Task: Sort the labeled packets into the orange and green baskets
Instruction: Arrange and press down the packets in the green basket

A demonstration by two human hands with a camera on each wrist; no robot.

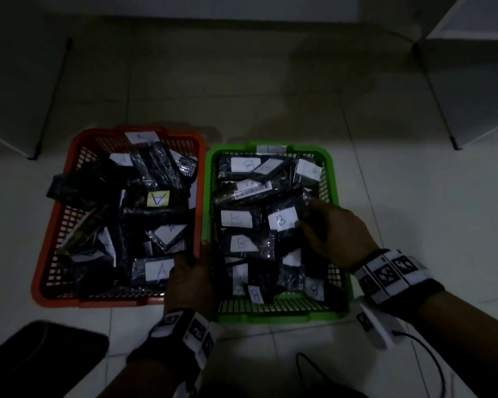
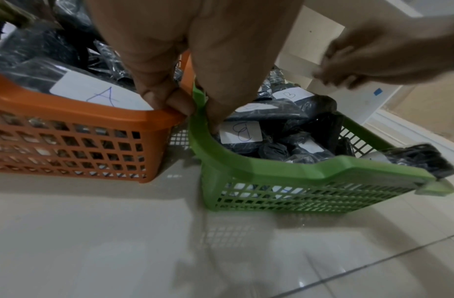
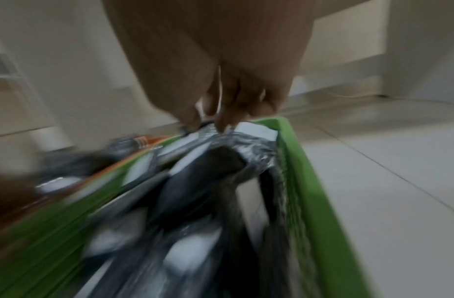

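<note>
An orange basket (image 1: 98,301) (image 2: 67,113) on the left holds black packets labelled A (image 1: 160,270). Beside it a green basket (image 1: 270,315) (image 2: 272,167) (image 3: 310,201) holds packets labelled B. My left hand (image 1: 190,280) (image 2: 195,113) grips the green basket's near left rim where the two baskets meet, thumb inside, fingers outside against the orange corner. My right hand (image 1: 334,234) (image 2: 330,76) (image 3: 208,123) hovers over the green basket's right side, fingers curled downward. Its fingertips touch the crinkled wrap of a B packet (image 1: 282,218) (image 3: 246,145). Blur hides whether they pinch it.
Both baskets stand on a pale tiled floor (image 1: 414,225). A black mat (image 1: 41,354) lies at the near left. White furniture stands at the back right (image 1: 472,81) and back left (image 1: 12,96). A thin cable (image 1: 431,357) trails from my right wrist.
</note>
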